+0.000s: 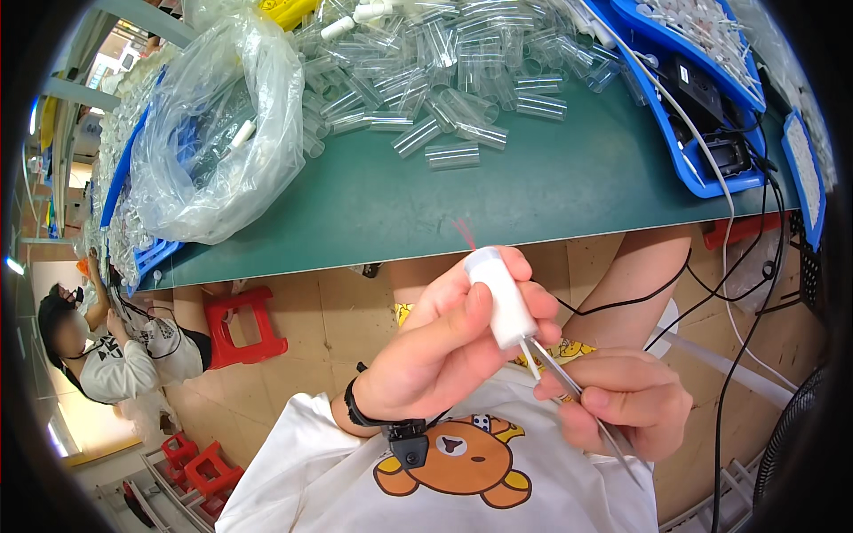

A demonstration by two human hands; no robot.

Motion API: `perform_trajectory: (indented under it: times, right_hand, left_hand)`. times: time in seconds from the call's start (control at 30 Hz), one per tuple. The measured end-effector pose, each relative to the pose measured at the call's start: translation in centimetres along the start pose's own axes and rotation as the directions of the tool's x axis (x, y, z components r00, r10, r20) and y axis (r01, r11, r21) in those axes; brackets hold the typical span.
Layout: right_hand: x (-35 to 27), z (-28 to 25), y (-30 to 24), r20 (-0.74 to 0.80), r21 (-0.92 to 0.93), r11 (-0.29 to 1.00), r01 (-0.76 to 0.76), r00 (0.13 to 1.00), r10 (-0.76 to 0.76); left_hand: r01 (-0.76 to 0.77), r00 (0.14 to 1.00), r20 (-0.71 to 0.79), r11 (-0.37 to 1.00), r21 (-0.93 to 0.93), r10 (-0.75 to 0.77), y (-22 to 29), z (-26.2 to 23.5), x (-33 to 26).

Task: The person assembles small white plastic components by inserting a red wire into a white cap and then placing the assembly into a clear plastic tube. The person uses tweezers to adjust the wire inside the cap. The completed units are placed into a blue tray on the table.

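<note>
While gripping a small white cylindrical tube [500,298] above the lap, well below the front edge of the green desk [533,191]. Left hand [444,346]: fingers [462,324] curling tightly around the tube body, thumb pressing along its side, no gap showing between fingers and tube. Tube tilting, capped end pointing up toward the desk, narrow end pointing down toward the right hand [622,400]. Right hand: fingers [613,369] pinching together on thin metal tweezers [569,386], tips meeting the lower end of the tube, handle running down and to the right past the palm. Both hands nearly touching, hovering over a white shirt with a bear print [453,466]. Wearing a black wrist strap [360,409] on the left wrist, with a small black device hanging just below it.

Lying on the desk, well apart from the hands: a pile of clear plastic tubes [444,80], a clear plastic bag [222,133] on the left, a blue tray [702,115] on the right. Sitting on the floor at far left, beside a red stool [244,329]: another person [115,346].
</note>
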State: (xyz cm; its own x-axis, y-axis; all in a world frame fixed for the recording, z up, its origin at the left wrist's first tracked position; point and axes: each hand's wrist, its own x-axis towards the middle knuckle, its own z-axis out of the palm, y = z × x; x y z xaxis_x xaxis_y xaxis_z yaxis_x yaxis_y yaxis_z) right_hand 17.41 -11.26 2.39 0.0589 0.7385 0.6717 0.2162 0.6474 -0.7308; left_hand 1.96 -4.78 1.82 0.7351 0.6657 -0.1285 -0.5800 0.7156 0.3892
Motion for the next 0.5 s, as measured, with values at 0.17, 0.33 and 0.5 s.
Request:
perform_trajectory:
  times: [0.17, 0.33, 0.5]
  right_hand:
    - [0.0, -0.5, -0.9, 0.159, -0.030, 0.999, -0.021, 0.987, 0.026]
    - [-0.5, -0.8, -1.8, 0.179, -0.049, 0.999, -0.010, 0.984, 0.018]
    - [-1.0, -1.0, -1.8, 0.210, -0.061, 0.997, 0.055, 0.977, -0.041]
  left_hand:
    - [-0.087, 0.995, -0.028, 0.980, 0.177, 0.094, -0.1, 0.4, -0.1]
    - [-0.152, 0.988, 0.067, 0.948, 0.279, 0.138, -0.2, 0.5, 0.0]
    - [-0.146, 0.988, 0.086, 0.953, 0.266, 0.127, -0.3, 0.7, 0.2]
